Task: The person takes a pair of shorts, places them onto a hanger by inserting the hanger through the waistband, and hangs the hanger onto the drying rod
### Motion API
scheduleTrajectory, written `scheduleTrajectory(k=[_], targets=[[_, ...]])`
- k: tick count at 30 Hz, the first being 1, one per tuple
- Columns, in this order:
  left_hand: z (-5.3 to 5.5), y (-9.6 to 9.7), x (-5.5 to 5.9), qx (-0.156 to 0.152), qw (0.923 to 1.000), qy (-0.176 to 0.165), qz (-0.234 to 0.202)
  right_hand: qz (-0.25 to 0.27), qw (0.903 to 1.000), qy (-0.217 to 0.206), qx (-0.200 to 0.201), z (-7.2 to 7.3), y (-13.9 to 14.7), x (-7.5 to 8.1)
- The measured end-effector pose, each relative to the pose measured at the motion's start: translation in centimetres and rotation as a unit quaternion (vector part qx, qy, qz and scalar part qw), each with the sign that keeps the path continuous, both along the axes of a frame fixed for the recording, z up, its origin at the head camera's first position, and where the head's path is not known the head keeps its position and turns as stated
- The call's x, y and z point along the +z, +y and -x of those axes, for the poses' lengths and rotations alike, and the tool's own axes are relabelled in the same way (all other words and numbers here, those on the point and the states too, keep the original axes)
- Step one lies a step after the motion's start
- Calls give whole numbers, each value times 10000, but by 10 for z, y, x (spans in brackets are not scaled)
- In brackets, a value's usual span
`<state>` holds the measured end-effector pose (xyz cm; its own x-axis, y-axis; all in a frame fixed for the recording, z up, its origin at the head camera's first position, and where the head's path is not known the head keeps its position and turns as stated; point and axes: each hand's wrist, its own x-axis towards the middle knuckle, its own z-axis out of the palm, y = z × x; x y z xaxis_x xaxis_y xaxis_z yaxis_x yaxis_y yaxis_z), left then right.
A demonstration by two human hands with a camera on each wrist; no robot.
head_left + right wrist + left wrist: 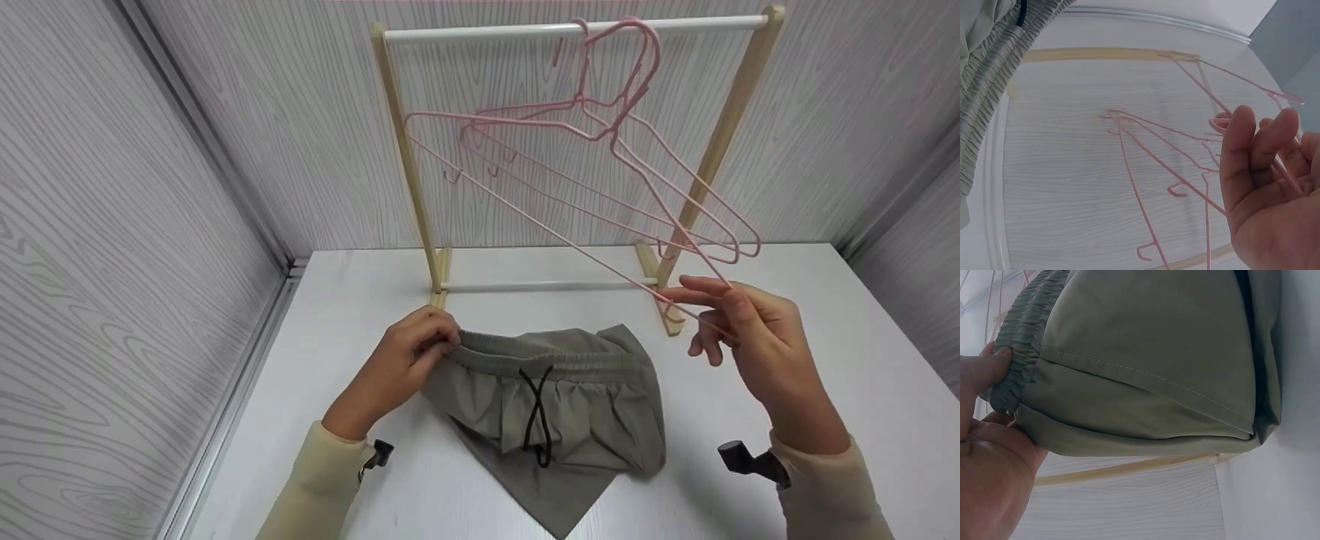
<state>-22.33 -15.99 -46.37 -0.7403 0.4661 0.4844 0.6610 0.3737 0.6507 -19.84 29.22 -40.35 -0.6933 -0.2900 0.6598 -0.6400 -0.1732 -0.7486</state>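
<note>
Olive-green shorts (pixel 585 420) with a gathered elastic waistband and a black drawstring lie partly on the white table. At the waistband's left end my left hand (pixel 411 352) pinches the fabric; the left wrist view shows the thumb (pixel 999 364) pressed on the elastic. My right hand (pixel 765 337) holds the lower right corner of a pink wire hanger (pixel 525 214), between thumb and fingers. That hanger is tilted, apart from the rail, its hook near the rail's height. The shorts and the held hanger do not touch.
A rack with wooden posts (pixel 724 127) and a white top rail (pixel 480 31) stands at the back of the table. Other pink hangers (pixel 682 169) hang from the rail, behind the held one. Wood-grain panels (pixel 247 45) enclose the table (pixel 352 292) at the back and sides.
</note>
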Motion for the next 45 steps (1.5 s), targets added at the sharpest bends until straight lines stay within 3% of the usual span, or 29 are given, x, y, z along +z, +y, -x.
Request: scheduleTrajectory(k=[12,17,20,28,37,45], targets=[[0,-2,5,95,9999,36,5,65,9974,-360,617,2,33,1],[0,-4,6,130,9998,112,-44,-120,9973,-455,571,1,44,2],[0,-6,8,179,9997,173,-90,-158,9970,-434,618,2,49,2],[0,-14,13,279,9990,283,-206,-32,9922,-321,1205,5,60,3],[-1,-26,18,458,9974,401,-389,-375,9923,-341,1126,9,76,-2],[-2,-32,23,513,9967,379,-503,-400,9886,-524,1356,12,93,-7]])
